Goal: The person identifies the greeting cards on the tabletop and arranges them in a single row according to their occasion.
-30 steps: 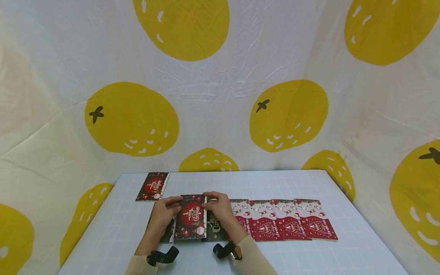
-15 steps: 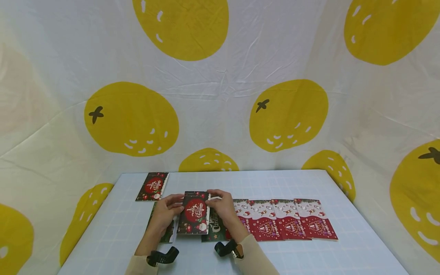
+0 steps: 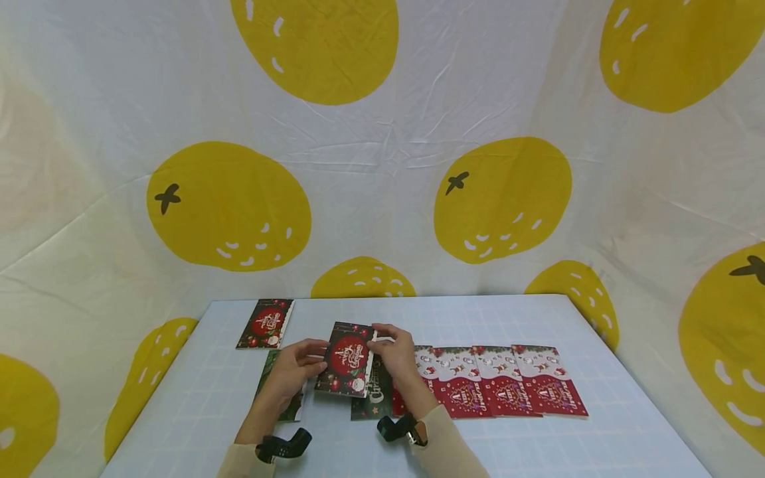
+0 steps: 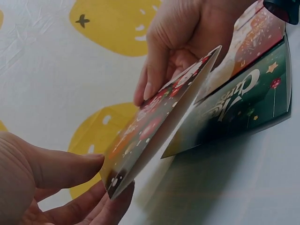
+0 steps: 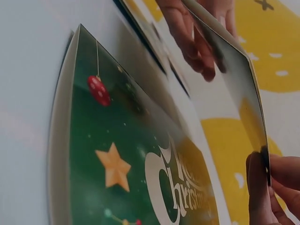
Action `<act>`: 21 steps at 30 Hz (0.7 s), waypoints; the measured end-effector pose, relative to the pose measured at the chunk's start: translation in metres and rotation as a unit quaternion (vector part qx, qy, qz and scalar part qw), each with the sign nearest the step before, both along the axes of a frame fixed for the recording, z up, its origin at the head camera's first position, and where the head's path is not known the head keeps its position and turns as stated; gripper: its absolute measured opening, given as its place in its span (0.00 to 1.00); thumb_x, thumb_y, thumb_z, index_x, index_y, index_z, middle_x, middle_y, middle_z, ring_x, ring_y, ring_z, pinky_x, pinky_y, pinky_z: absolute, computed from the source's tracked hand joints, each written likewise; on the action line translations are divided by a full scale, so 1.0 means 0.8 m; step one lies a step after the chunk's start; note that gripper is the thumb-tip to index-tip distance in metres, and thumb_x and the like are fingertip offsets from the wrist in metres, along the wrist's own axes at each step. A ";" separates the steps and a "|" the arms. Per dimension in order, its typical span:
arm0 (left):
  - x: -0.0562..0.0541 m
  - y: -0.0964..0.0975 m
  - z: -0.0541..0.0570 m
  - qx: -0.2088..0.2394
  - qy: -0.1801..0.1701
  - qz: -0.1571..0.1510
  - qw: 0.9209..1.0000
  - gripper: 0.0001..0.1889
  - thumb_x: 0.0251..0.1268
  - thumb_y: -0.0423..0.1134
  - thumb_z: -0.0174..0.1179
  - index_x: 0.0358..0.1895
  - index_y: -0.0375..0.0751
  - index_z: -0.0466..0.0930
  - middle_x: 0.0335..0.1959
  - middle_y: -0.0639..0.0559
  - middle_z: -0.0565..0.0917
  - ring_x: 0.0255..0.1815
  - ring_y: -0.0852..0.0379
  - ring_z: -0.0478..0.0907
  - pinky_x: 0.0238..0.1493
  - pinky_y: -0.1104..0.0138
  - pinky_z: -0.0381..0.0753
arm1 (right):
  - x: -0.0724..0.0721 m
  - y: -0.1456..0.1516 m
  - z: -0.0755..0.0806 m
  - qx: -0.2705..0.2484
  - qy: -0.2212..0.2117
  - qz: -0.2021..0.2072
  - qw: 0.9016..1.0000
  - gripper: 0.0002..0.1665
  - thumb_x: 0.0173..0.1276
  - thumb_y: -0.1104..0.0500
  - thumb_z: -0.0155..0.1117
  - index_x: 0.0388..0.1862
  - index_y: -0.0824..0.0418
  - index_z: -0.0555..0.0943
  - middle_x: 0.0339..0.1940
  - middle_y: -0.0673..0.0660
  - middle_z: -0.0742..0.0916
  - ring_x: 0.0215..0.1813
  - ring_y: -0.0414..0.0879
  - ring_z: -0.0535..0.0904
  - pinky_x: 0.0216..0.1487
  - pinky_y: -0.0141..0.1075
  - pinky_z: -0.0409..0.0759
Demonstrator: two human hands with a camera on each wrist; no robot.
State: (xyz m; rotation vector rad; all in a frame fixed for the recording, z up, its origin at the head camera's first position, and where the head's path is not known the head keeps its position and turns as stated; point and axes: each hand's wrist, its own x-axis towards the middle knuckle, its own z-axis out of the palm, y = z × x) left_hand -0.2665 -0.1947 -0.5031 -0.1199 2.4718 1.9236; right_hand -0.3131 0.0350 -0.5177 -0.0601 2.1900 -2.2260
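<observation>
Both hands hold up a dark Christmas card point(image 3: 348, 355) with a red circle, tilted above the table. My left hand point(image 3: 291, 372) pinches its left edge, thumb in front and fingers behind, as the left wrist view shows at the card's lower corner point(image 4: 116, 180). My right hand point(image 3: 394, 352) pinches the opposite edge near the top. Under the right hand lies a green Christmas card point(image 3: 373, 395), filling much of the right wrist view. Another green card point(image 3: 293, 408) lies partly hidden beneath my left hand and wrist.
Several red-and-white cards point(image 3: 550, 382) lie overlapping in a row on the right. A second dark card with a red circle point(image 3: 265, 323) lies at the table's point(image 3: 478, 451) back left. Behind hangs a fruit-patterned cloth point(image 3: 382, 199).
The held card has risen and moved right, and now leans clockwise. Both hands have moved with it, the right one further. The cards on the table stay where they were.
</observation>
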 end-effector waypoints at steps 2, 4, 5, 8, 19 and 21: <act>0.001 0.001 0.001 0.002 -0.005 -0.006 1.000 0.18 0.68 0.22 0.65 0.59 0.38 0.85 0.55 0.42 0.85 0.49 0.49 0.85 0.50 0.58 0.83 | 0.000 0.001 0.001 -0.001 -0.003 -0.006 1.000 0.25 0.68 0.68 0.72 0.63 0.68 0.83 0.55 0.66 0.82 0.41 0.44 0.86 0.43 0.42 0.85; 0.002 0.001 0.001 0.001 -0.011 -0.010 1.000 0.18 0.68 0.22 0.65 0.59 0.38 0.86 0.55 0.42 0.85 0.48 0.49 0.85 0.49 0.58 0.84 | 0.000 0.003 0.002 0.001 -0.008 -0.011 1.000 0.25 0.68 0.68 0.72 0.64 0.67 0.83 0.56 0.65 0.82 0.40 0.43 0.86 0.41 0.41 0.84; 0.003 0.002 0.002 0.001 -0.013 -0.011 1.000 0.18 0.68 0.22 0.65 0.59 0.39 0.86 0.55 0.42 0.85 0.47 0.49 0.85 0.49 0.58 0.84 | 0.000 0.003 0.002 0.002 -0.012 -0.012 1.000 0.25 0.68 0.68 0.72 0.64 0.67 0.83 0.56 0.65 0.82 0.40 0.43 0.85 0.40 0.40 0.83; 0.004 0.002 0.003 0.001 -0.017 -0.014 1.000 0.18 0.69 0.22 0.65 0.59 0.39 0.86 0.55 0.42 0.85 0.45 0.49 0.85 0.48 0.59 0.84 | -0.001 0.004 0.002 0.005 -0.014 -0.014 1.000 0.24 0.69 0.67 0.72 0.64 0.66 0.83 0.56 0.65 0.82 0.39 0.43 0.85 0.36 0.38 0.80; 0.005 0.003 0.004 -0.004 -0.018 -0.019 1.000 0.14 0.68 0.22 0.65 0.54 0.36 0.88 0.52 0.44 0.86 0.44 0.50 0.84 0.44 0.60 0.83 | -0.004 0.008 0.000 -0.004 -0.015 -0.021 1.000 0.26 0.70 0.68 0.70 0.66 0.68 0.81 0.58 0.67 0.81 0.38 0.42 0.84 0.34 0.37 0.80; 0.006 0.003 0.005 -0.003 -0.018 -0.020 1.000 0.13 0.67 0.21 0.65 0.51 0.34 0.88 0.51 0.44 0.86 0.42 0.51 0.84 0.43 0.61 0.82 | -0.005 0.008 0.000 -0.007 -0.014 -0.023 1.000 0.26 0.70 0.68 0.70 0.66 0.68 0.81 0.57 0.67 0.81 0.38 0.42 0.84 0.33 0.37 0.80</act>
